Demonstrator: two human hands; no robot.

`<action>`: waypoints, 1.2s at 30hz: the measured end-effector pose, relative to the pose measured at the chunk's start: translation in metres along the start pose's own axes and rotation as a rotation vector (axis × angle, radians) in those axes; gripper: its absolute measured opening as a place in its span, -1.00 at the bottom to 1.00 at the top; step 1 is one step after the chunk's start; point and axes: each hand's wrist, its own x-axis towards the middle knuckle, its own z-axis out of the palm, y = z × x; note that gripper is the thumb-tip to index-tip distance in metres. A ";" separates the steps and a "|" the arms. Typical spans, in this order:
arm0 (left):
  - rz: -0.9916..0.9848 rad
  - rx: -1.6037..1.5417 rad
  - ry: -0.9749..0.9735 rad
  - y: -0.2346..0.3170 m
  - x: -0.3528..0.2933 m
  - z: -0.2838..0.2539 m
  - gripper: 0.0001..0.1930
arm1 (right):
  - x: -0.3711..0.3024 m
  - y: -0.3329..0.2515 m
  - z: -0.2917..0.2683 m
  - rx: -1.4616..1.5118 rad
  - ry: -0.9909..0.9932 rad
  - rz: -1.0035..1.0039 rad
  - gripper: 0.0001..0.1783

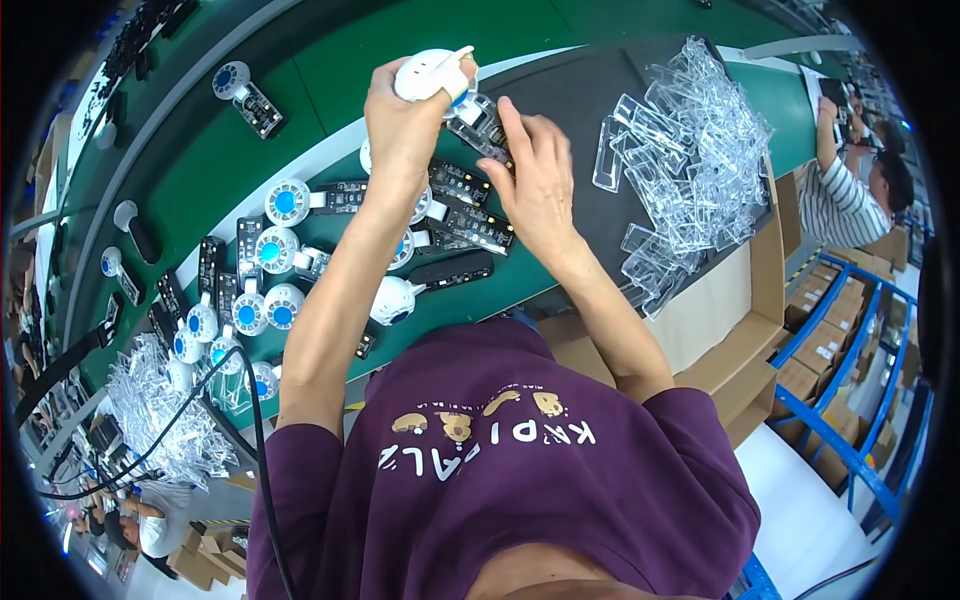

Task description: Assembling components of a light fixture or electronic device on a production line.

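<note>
"Left hand (405,125) closed around a white rounded head (422,76); right hand (540,175) brackets its exposed circuit-board handle (476,124), though whether it pinches I cannot tell."

"Where is that unit?"

"Seemingly raised, beyond similar units (287,202) on the green table (520,280), left of heaped clear plastic shells (700,150)."

"How should it be steadied?"

"I'd cup the head firmly and support the board by its edges, keeping pressure off its face."
</note>
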 end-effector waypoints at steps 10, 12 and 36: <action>-0.256 -0.681 -0.199 -0.009 -0.032 -0.017 -0.57 | 0.029 -0.002 -0.010 0.418 -0.132 -0.146 -0.47; -0.224 -0.583 -0.158 -0.007 -0.033 -0.018 -0.58 | 0.029 -0.008 -0.007 0.390 -0.169 -0.169 -0.53; -0.188 0.608 0.021 -0.060 0.141 -0.085 -0.51 | -0.009 0.182 -0.023 0.071 -0.458 -0.007 -0.83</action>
